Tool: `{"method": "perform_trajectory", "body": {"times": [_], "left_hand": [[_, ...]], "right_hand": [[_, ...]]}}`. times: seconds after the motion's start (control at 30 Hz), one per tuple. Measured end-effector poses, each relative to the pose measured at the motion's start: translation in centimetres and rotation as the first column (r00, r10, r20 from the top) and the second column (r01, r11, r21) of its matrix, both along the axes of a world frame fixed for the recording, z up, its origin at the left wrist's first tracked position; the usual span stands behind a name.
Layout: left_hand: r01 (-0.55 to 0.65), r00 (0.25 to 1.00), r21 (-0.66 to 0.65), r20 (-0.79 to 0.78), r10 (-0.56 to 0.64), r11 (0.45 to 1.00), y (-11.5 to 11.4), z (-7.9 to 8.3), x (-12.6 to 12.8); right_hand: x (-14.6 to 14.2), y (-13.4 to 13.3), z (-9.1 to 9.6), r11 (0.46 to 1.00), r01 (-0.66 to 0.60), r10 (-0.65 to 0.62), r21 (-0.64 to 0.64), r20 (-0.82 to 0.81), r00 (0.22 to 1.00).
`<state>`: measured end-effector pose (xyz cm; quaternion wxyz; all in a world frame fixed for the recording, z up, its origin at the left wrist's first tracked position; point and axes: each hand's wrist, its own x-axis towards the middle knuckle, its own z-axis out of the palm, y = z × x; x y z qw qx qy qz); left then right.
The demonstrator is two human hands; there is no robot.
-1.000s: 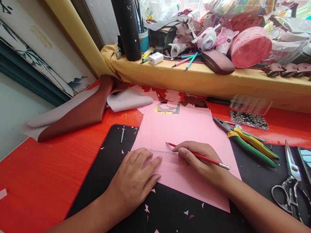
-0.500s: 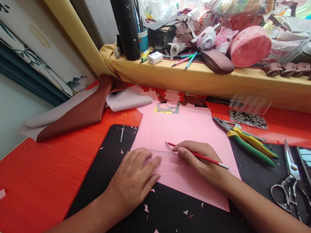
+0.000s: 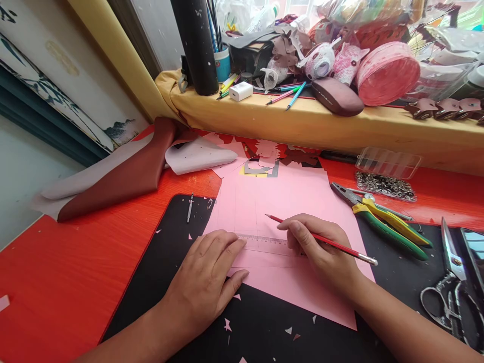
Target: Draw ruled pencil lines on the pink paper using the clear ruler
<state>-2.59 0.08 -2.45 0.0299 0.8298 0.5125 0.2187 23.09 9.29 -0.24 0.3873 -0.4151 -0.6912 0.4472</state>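
Head view: left hand (image 3: 204,277), laid flat, grasping nothing, presses left end of clear straight plastic ruler (image 3: 264,240), likely against slipping on flat pink sheet (image 3: 302,196) beneath both hands. Right hand (image 3: 327,247) pinches slim red pencil (image 3: 342,247), tip left of grip, apparently for clear sight; green-and-yellow-handled metal pliers (image 3: 395,230) right of grip.

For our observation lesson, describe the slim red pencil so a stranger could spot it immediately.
Partly on the flat black mat lies a large pink sheet. Over it, the right hand holds the slim red pencil, pointed and opaque, unlike the straight transparent ruler.
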Motion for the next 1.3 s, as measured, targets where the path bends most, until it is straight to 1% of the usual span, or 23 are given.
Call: {"method": "perform_trajectory", "body": {"times": [0.1,0.2,0.3,0.4,0.53,0.63,0.77,0.9,1.13,1.3], "left_hand": [[-0.008,1.0,0.019,-0.017,0.008,1.0,-0.04,-0.14,-0.02],[-0.006,0.998,0.023,-0.057,0.008,1.0,-0.05,-0.44,-0.06],[0.023,0.994,0.031,-0.106,-0.02,0.999,-0.03,-0.52,-0.1],[0.034,0.994,0.049,-0.109,-0.029,0.998,-0.02,-0.21,-0.1],[-0.015,0.996,0.076,-0.092,0.022,0.997,-0.1,0.25,-0.01],[-0.03,0.995,0.064,-0.095,0.036,0.998,-0.11,0.14,0.06],[-0.009,0.996,0.047,-0.089,0.013,0.999,-0.02,-0.27,0.09],[0.013,0.995,0.033,-0.102,-0.01,0.999,0.04,-0.28,0.17],[0.002,0.993,0.078,-0.122,0.007,0.997,-0.09,-0.04,0.17],[-0.008,0.992,0.076,-0.128,0.018,0.997,-0.1,-0.04,0.16]], "right_hand": [[0.03,-0.09,-0.07,0.998,0.062,-0.062,0.009,-0.024,0.998],[0.02,-0.09,0.0,0.997,0.078,-0.078,0.015,-0.022,0.997],[-0.02,-0.1,0.06,0.997,0.069,-0.069,0.014,-0.013,0.998],[-0.08,-0.1,0.08,0.998,0.062,-0.062,0.014,-0.013,0.998],[-0.16,-0.01,0.19,0.998,0.064,-0.064,0.012,-0.003,0.998],[-0.18,0.05,0.27,0.997,0.073,-0.073,0.011,0.012,0.997],[-0.18,0.09,0.29,0.997,0.071,-0.071,0.013,0.01,0.997],[-0.21,0.09,0.24,0.998,0.067,-0.067,0.007,0.016,0.998],[-0.03,0.1,0.07,0.999,0.045,-0.045,-0.002,0.019,0.999],[-0.01,0.1,-0.13,0.999,0.027,-0.027,-0.019,0.02,0.999]]}}
